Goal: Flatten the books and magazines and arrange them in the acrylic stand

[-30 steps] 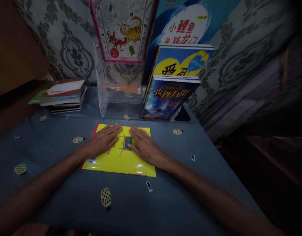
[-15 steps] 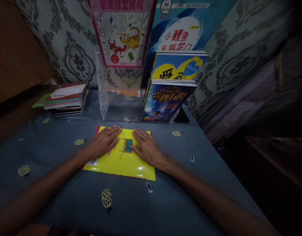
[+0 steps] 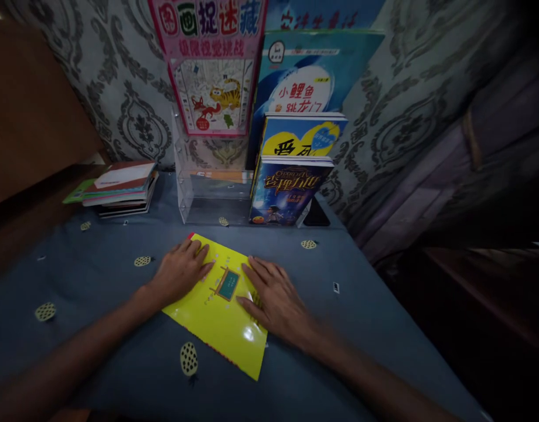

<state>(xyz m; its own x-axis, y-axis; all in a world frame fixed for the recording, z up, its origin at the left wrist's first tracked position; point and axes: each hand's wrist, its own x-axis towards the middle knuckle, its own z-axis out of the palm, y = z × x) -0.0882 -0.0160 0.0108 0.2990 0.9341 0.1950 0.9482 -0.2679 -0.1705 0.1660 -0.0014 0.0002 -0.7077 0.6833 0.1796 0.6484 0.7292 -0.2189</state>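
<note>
While the right hand point(image 3: 280, 305) lies spread wide and the left hand point(image 3: 177, 272) curls on it, any pinch unclear, the yellow book point(image 3: 219, 319) lies flat and closed, but not squared to the bench's point(image 3: 361, 310) back edge.

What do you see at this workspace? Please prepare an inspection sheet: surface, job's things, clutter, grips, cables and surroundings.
Surface: blue-grey cloth with pineapple prints.
Job's things: yellow book, lying askew under both hands.
Clutter: clear rack behind, with books standing at its right; pile of books or papers at back left; dark flat thing right of the rack, not identifiable.
Grips: left hand on the yellow book's left side, right hand on its right side; fingers on top.
Cables: nothing seen; far right too dark.
Surroundings: patterned backdrop; brown panel at left.
</note>
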